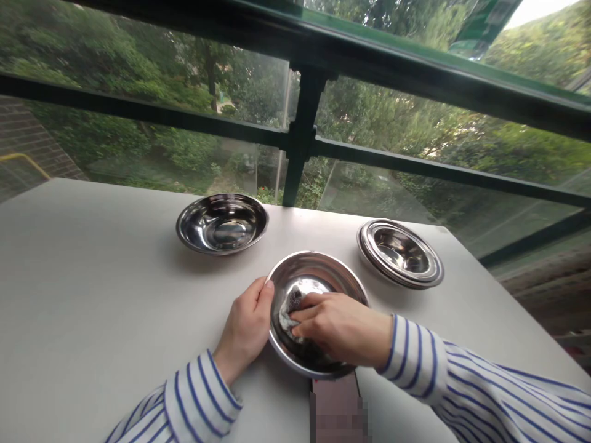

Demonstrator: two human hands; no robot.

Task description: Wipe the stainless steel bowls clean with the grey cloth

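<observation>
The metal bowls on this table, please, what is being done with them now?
The left hand grips a metal bowl by its side, while the right hand holds what looks like a crumpled cloth inside it. Another bowl stands on the table to the left, and nested bowls sit to the right.

Text: none readable | phone screen (336, 400): seemingly pixelated, contents unclear
</observation>
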